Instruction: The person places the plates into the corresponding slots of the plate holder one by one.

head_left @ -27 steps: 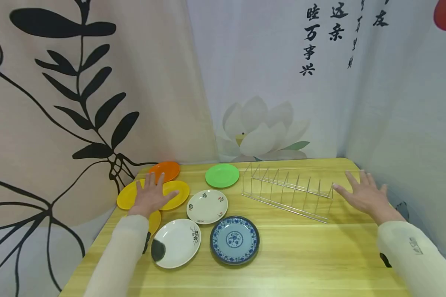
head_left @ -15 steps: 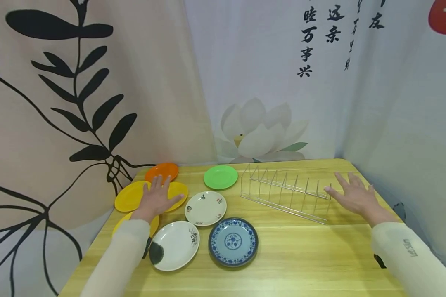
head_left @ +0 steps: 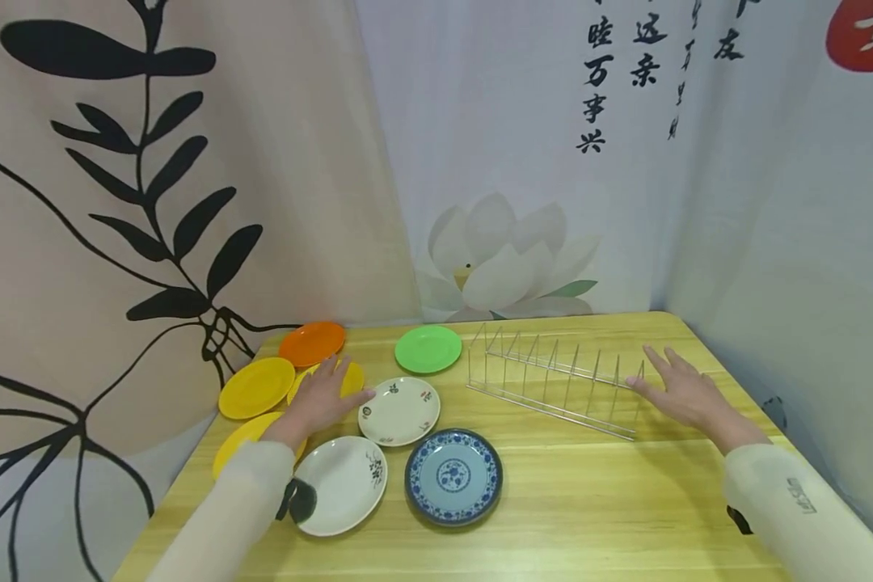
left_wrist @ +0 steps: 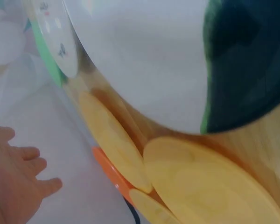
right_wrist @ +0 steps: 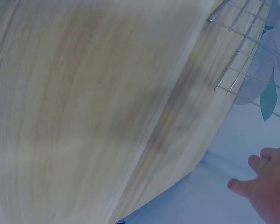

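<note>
In the head view my left hand (head_left: 322, 402) hovers over the plates with its fingers spread, holding nothing. It partly covers a yellow plate (head_left: 351, 377) and is near a small white patterned plate (head_left: 398, 414). Below it lies a larger white plate (head_left: 351, 483) with a dark patch, which fills much of the left wrist view. A blue-and-white plate (head_left: 454, 477) sits to its right. My right hand (head_left: 687, 396), also spread and holding nothing, is beside the right end of a wire dish rack (head_left: 553, 378); contact cannot be told.
Two more yellow plates (head_left: 256, 388) lie at the table's left edge. An orange plate (head_left: 311, 344) and a green plate (head_left: 428, 349) lie at the back. Printed curtains (head_left: 509, 162) hang behind the wooden table (head_left: 589, 517) and along its right side.
Both hands have moved inward, the left hand rightward and the right hand leftward toward the rack. The head view has shifted slightly. Plates and rack stay in place.
</note>
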The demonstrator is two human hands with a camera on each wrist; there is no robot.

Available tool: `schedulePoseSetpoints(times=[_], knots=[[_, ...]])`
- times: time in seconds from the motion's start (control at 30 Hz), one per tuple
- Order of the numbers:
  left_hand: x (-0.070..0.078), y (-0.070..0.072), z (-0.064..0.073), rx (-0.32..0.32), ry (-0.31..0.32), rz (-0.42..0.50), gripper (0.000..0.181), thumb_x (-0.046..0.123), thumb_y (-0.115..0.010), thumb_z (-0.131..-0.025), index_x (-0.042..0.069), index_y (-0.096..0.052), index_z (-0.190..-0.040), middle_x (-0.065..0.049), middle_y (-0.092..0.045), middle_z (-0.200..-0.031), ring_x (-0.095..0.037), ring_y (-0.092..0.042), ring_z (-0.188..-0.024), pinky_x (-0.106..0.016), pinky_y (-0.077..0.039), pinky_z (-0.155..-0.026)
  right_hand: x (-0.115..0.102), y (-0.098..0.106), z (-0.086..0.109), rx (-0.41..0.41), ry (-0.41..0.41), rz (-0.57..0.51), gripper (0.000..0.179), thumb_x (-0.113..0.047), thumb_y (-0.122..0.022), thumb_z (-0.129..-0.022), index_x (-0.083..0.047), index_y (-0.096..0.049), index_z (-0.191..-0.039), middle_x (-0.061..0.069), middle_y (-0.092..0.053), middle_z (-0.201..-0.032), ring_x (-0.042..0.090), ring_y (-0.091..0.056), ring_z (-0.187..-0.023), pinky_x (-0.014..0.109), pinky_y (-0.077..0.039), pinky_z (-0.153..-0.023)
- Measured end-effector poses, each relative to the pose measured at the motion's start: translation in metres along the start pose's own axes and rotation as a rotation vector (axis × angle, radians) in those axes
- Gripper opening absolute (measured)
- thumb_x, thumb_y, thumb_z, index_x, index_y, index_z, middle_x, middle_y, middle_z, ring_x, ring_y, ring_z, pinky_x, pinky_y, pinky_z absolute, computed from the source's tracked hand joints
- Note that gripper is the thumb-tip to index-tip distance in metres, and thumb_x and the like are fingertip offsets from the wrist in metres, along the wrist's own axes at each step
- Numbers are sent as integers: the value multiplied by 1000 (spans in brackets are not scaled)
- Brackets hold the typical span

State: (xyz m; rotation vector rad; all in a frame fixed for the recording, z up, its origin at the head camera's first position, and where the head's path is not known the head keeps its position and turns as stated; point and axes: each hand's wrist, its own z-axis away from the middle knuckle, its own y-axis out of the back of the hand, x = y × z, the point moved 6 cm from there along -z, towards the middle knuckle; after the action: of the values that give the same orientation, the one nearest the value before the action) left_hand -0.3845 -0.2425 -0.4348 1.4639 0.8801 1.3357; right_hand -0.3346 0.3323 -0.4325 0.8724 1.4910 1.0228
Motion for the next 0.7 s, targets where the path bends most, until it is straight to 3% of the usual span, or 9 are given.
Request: schedulePoseSetpoints(times=[0.27,0.53,0.7], knots=[[22,-10,13,-47,-17,190,101,72,-53,-88,12,-16,-160,-18,-18,-162,-41,-16,-147,-61,-15,-117,1,-3,4,-22,-3,-120,90,-58,-44,-100,2,-8,-157,42,-7,-153,64,-12,-136,81,-16,-100],[38,-20,19,-102,-56,287,101,73,-56,-85,14,-21,-159,-15,-23,-161,-38,-21,-147,-61,-19,-117,5,-4,4,-23,12,-217,89,-52,-49,-100,2,-7,-157,40,-12,-153,63,-14,-136,79,-18,-101],[40,-21,21,-109,-44,330,98,72,-56,-86,15,-23,-159,-16,-25,-161,-39,-23,-146,-62,-21,-115,5,-3,6,-29,24,-240,84,-51,-50,-101,-1,-13,-157,38,-15,-154,61,-16,-136,79,-19,-100]])
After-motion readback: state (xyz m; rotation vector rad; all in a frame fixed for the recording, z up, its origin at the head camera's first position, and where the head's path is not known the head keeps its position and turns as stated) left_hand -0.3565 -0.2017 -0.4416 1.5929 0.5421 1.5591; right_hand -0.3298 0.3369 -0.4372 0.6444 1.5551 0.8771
